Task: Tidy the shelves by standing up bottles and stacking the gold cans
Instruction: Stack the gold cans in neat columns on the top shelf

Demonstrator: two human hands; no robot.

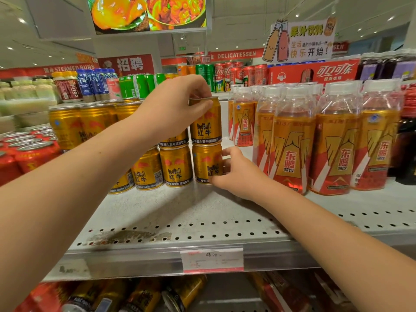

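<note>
Gold cans stand in two layers on the white perforated shelf (202, 224). My left hand (175, 106) grips the rim of the upper gold can (206, 129), which sits on top of the lower gold can (206, 163) at the right end of the stack. My right hand (234, 174) holds that lower can from its right side, fingers curled against it. More gold cans (175, 167) stand to the left, some hidden behind my left arm. Orange-labelled bottles (292, 140) with white caps stand upright to the right.
Red cans (29, 152) fill the shelf at the left. A price tag (212, 260) hangs on the shelf's front edge. Gold and red cans (144, 296) lie on their sides on the shelf below. Green and red cans (225, 75) line the far shelf.
</note>
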